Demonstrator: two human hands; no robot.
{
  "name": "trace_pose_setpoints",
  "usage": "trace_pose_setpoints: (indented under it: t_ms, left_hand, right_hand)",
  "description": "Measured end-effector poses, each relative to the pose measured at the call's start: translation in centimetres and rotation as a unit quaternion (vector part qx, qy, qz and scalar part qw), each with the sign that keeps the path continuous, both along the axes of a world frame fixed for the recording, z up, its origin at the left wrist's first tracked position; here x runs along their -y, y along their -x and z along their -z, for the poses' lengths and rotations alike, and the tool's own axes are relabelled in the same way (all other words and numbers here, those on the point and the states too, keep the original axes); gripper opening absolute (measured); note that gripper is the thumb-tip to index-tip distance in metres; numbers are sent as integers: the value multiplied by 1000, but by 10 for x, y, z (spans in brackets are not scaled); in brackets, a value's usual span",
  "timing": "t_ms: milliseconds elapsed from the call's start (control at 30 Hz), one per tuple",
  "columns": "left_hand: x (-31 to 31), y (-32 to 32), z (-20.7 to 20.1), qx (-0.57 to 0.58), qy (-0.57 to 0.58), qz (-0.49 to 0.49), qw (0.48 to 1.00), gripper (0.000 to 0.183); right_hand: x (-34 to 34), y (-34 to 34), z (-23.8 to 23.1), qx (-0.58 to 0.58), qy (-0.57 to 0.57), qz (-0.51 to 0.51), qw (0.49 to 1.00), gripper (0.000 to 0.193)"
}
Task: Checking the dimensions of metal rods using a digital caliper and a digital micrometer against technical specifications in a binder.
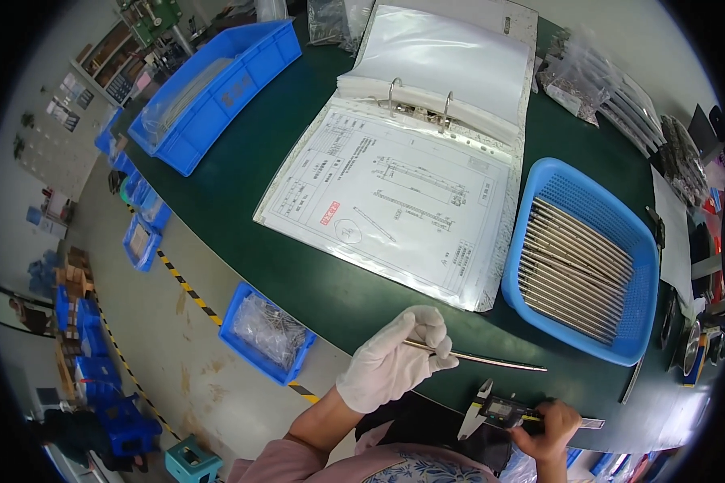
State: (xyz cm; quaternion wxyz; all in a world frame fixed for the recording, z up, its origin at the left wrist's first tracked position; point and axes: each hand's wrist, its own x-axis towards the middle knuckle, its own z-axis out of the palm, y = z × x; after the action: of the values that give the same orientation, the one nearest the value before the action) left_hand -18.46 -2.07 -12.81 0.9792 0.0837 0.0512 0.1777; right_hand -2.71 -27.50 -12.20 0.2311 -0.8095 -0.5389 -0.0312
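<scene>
My left hand (399, 358), in a white glove, is closed around one end of a thin metal rod (499, 362). The rod points right, above the green tabletop. Bare and closed, my right hand (552, 431) grips a digital caliper (503, 412) by its beam, near the table's front edge. The caliper's jaws point left, below the rod and apart from it. Beyond my right hand, a blue perforated basket (648, 266) holds several similar metal rods (572, 270) lying side by side.
An open ring binder (379, 209) with a technical drawing lies mid-table. At the back left stands a blue crate (217, 105); bagged parts (596, 88) lie at the back right. On the floor to the left, a blue bin (270, 334) holds plastic-wrapped items beside a striped line.
</scene>
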Motion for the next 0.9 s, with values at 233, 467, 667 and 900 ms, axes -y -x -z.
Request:
trace_pose_setpoints:
  t_ms: [233,467,667,900]
  left_hand:
    - [1,-1,0,0,1,2,1000,36]
    - [-1,3,-3,23,17,7,1000,32]
    - [3,1,-1,33,36,-22,999,22]
    - [8,-2,0,-20,3,-61,998,22]
  right_hand:
    - [-1,1,-2,-2,-3,11,1000,51]
    - [-3,0,-4,5,-3,-9,1000,51]
    - [-5,1,-6,-9,-7,-8,1000,49]
    - [-3,2,-5,-1,-20,-12,1000,61]
